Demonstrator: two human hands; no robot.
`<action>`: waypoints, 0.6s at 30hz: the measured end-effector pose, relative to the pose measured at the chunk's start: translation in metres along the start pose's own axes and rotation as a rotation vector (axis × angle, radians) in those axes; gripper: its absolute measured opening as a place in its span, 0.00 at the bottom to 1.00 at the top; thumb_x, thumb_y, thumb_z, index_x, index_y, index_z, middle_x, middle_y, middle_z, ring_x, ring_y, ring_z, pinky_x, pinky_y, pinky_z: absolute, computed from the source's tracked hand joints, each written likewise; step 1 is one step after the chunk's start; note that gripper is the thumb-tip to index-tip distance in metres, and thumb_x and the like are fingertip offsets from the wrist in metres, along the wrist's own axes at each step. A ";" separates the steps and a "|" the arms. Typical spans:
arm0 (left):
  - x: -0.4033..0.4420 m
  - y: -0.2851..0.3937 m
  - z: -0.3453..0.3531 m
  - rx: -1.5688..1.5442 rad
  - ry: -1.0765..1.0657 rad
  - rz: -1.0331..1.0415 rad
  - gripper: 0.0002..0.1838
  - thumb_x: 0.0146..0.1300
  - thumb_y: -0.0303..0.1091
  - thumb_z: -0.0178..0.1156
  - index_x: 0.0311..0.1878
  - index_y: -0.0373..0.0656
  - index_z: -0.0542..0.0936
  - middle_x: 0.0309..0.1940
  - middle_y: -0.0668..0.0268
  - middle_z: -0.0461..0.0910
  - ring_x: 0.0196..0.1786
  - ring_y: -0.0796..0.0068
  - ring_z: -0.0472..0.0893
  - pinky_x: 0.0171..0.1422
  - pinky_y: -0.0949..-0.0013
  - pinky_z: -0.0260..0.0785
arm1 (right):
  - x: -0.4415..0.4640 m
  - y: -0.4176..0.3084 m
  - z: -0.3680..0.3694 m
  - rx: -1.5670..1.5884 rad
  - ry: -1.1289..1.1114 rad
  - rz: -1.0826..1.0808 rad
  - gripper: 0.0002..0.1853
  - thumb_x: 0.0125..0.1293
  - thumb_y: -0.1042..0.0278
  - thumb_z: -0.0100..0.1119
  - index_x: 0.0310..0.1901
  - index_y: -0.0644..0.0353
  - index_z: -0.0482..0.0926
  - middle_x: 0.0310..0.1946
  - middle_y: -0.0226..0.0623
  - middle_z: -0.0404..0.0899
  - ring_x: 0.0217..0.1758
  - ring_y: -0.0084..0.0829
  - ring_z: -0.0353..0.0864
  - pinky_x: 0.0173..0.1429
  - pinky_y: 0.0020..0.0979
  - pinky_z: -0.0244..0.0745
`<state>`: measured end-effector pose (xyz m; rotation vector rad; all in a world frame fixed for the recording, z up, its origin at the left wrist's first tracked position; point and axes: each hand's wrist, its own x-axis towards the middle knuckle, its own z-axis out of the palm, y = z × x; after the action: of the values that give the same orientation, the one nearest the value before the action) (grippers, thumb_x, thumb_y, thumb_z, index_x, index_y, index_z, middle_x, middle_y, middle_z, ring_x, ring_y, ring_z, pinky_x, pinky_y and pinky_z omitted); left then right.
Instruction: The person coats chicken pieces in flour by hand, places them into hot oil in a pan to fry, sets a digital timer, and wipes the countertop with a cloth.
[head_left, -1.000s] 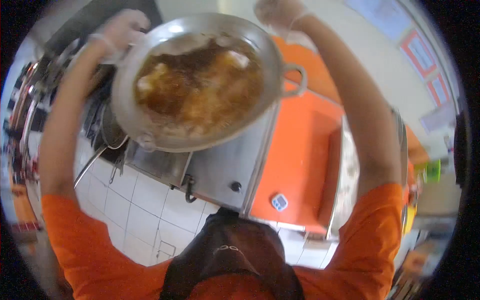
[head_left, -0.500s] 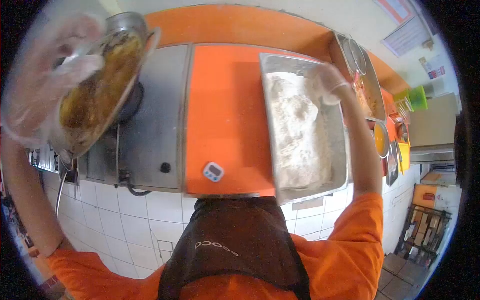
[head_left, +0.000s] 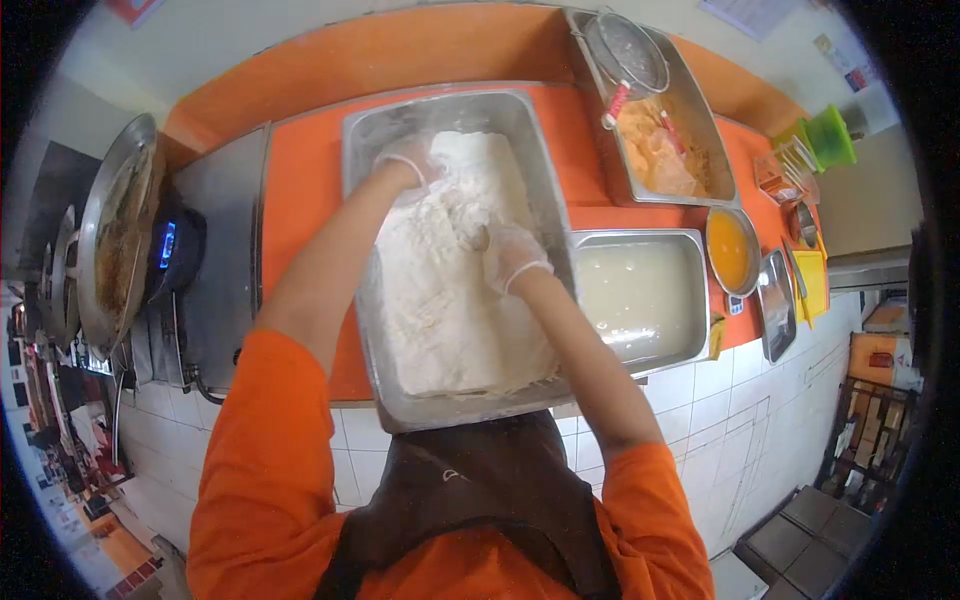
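Observation:
Both my hands wear clear plastic gloves and are inside a deep metal tray (head_left: 556,190) of white flour (head_left: 450,340). My left hand (head_left: 412,165) reaches into the upper left of the flour, where its fingers are hidden. Near the tray's middle, my right hand (head_left: 512,255) has its fingers curled into the flour. A small darker spot shows by those fingertips; whether it is a held piece or shadow is unclear.
At the left, a large wok (head_left: 95,250) sits by a burner with a blue glow (head_left: 168,245). To the right are a tray of pale liquid (head_left: 640,290), a bowl of orange liquid (head_left: 732,250) and a tray (head_left: 722,170) bearing a sieve (head_left: 628,55).
My left hand has left the wok for the flour. My right hand has moved from the tray's far right side toward its middle. The flour tray sits farther left, with pale liquid visible beside it.

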<state>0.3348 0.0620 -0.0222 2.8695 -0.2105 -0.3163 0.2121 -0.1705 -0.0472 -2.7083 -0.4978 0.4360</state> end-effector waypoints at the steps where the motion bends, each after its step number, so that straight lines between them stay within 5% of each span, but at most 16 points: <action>1: 0.012 -0.011 0.032 -0.055 0.048 -0.018 0.46 0.50 0.51 0.70 0.71 0.42 0.66 0.64 0.47 0.74 0.67 0.54 0.73 0.72 0.62 0.65 | -0.006 0.002 -0.002 -0.042 -0.053 -0.024 0.22 0.60 0.67 0.53 0.55 0.67 0.75 0.47 0.56 0.81 0.56 0.51 0.79 0.61 0.43 0.74; 4: 0.012 -0.029 0.085 0.119 0.215 -0.011 0.50 0.47 0.52 0.72 0.72 0.42 0.64 0.61 0.46 0.76 0.65 0.52 0.75 0.70 0.60 0.66 | -0.021 0.007 -0.011 -0.158 -0.221 -0.111 0.22 0.59 0.68 0.55 0.55 0.67 0.76 0.48 0.60 0.80 0.56 0.52 0.79 0.62 0.41 0.74; 7: -0.022 0.005 0.058 -0.038 0.004 -0.128 0.53 0.45 0.51 0.72 0.74 0.44 0.61 0.59 0.47 0.76 0.64 0.50 0.75 0.69 0.57 0.66 | -0.023 0.023 -0.008 -0.004 0.193 -0.256 0.18 0.60 0.70 0.56 0.51 0.65 0.82 0.50 0.52 0.83 0.54 0.47 0.84 0.57 0.39 0.78; 10: -0.069 0.034 0.032 0.035 -0.146 -0.252 0.43 0.48 0.46 0.69 0.69 0.43 0.69 0.58 0.49 0.78 0.62 0.48 0.76 0.67 0.54 0.68 | -0.026 0.001 -0.051 0.012 -0.254 -0.043 0.18 0.57 0.64 0.62 0.47 0.66 0.81 0.45 0.55 0.83 0.52 0.52 0.82 0.58 0.40 0.77; 13: -0.092 0.045 0.026 0.165 -0.218 -0.350 0.28 0.49 0.36 0.66 0.57 0.41 0.78 0.55 0.48 0.79 0.60 0.50 0.78 0.64 0.56 0.70 | -0.007 0.024 0.030 0.030 -0.177 -0.121 0.16 0.57 0.62 0.63 0.42 0.65 0.83 0.44 0.51 0.84 0.50 0.53 0.83 0.54 0.41 0.79; 16: -0.119 0.032 0.043 0.239 -0.058 -0.218 0.20 0.50 0.32 0.63 0.49 0.41 0.80 0.50 0.48 0.81 0.55 0.51 0.81 0.60 0.55 0.73 | -0.009 0.017 -0.004 -0.273 -0.434 -0.461 0.15 0.58 0.63 0.61 0.42 0.64 0.83 0.44 0.50 0.84 0.50 0.52 0.83 0.54 0.42 0.78; 18: -0.125 0.034 0.045 0.128 -0.117 -0.299 0.19 0.51 0.32 0.63 0.49 0.41 0.80 0.50 0.47 0.81 0.55 0.50 0.81 0.60 0.55 0.72 | -0.011 0.018 0.002 0.012 -0.357 -0.307 0.15 0.58 0.65 0.61 0.44 0.63 0.83 0.45 0.48 0.84 0.51 0.50 0.83 0.54 0.42 0.78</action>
<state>0.1994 0.0405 -0.0320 3.0099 0.1874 -0.5454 0.2070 -0.1901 -0.0531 -2.4870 -0.9854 0.8337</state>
